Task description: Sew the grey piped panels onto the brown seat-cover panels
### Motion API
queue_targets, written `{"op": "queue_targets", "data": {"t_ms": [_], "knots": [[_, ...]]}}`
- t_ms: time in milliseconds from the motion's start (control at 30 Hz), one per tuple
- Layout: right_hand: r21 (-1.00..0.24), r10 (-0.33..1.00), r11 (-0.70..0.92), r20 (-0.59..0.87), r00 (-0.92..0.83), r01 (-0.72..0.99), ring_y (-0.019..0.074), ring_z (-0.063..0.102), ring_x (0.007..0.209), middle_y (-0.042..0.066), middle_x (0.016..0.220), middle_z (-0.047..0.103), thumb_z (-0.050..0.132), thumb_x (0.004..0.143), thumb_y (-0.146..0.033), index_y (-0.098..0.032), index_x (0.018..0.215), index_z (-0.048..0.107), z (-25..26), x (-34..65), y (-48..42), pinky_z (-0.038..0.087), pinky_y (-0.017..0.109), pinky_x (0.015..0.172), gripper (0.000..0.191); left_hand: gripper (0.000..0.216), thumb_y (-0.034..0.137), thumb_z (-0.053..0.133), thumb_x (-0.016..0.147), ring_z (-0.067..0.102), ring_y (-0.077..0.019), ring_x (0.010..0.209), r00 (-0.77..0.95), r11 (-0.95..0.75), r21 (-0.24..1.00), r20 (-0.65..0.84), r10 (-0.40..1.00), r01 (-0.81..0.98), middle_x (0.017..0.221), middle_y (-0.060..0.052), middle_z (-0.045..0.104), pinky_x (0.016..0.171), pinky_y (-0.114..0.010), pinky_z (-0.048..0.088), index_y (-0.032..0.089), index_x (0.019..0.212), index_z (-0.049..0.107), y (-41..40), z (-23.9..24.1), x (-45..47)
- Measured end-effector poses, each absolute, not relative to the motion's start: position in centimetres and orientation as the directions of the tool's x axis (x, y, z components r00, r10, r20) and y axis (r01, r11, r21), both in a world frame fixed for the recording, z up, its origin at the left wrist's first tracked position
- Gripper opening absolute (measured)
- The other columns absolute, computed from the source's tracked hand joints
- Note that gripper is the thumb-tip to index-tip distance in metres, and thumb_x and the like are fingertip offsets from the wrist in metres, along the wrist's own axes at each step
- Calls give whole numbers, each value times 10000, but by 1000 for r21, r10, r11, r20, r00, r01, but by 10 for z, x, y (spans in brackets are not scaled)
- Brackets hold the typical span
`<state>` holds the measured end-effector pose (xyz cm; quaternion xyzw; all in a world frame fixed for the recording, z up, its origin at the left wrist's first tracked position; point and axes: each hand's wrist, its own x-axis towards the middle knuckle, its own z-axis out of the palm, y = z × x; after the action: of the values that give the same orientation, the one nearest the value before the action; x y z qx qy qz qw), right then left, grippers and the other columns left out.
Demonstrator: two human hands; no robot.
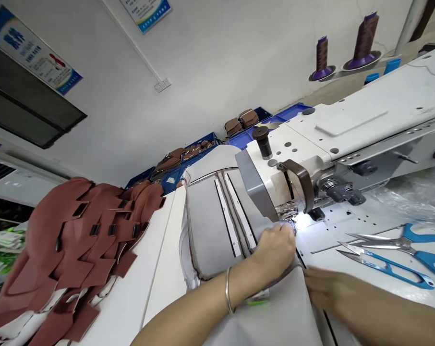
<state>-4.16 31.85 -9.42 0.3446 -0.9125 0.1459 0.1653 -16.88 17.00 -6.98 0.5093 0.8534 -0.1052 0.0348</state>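
I note wall posters [33,55] at far left, their print too blurred to read. On the counter [160,269], the grey padded panel [206,226] carries two white strips and a reddish stitched edge, running under the sewing machine [347,139]. My left hand [275,250] presses flat on it, fingers curled down near the needle, which is lost in glare. My right hand [320,288] is partly hidden under the panel; grip undetermined.

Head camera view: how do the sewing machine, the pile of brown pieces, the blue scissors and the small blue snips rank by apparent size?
1. sewing machine
2. pile of brown pieces
3. blue scissors
4. small blue snips, though the scissors run out of frame, so these two are unsure.
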Motion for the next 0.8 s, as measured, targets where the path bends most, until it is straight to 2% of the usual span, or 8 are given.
{"op": "queue_targets", "data": {"t_ms": [67,167,267,433,600,800], "knots": [[-12,-553,758,519,-652,-653,225,571,1073,110,1139,640,429,789,-62,-119,1133,615,-100,-37,328,486,362,887,396,135,71,412,866,544,-203,777,-395,381,-103,-209,895,919,874,-62,544,573,-308,430,120,919,527,167,-73,-175],[113,-548,778,603,-579,-618,312,562,1097,180,1107,650,387,769,-72,-43,1068,636,-114,-31,325,429,476,955,391,129,77,409,869,539,-203,728,-315,294,-124,-217,924,948,823,-73,528,531,-296,397,111,862,534,169,-76,-174],[138,-583,757,584,-565,-639,363,586,1041,237,1049,651,418,775,-133,0,994,646,-129,-31,311,416,511,962,343,138,98,418,874,528,-210,684,-292,247,-200,-241,926,948,779,-90,496,462,-274,329,105,797,533,175,-76,-163],[173,-597,747,600,-532,-642,351,619,977,245,1010,657,392,745,-102,6,1000,629,-136,-37,306,436,490,934,364,142,111,428,857,492,-202,620,-309,233,-278,-274,911,932,726,-82,440,412,-250,236,111,742,510,185,-80,-154],[160,-592,743,611,-526,-650,365,626,930,259,973,656,414,742,-97,4,973,634,-136,-43,310,410,521,937,335,102,88,459,813,468,-195,598,-368,274,-322,-280,887,906,693,-68,420,399,-230,213,122,721,487,194,-83,-155],[189,-613,743,579,-538,-642,381,623,887,264,929,657,501,705,-112,1,906,664,-134,-54,310,381,558,959,282,86,72,472,812,496,-194,618,-461,354,-351,-291,838,867,687,-64,443,402,-217,264,126,745,478,204,-80,-156]]}}
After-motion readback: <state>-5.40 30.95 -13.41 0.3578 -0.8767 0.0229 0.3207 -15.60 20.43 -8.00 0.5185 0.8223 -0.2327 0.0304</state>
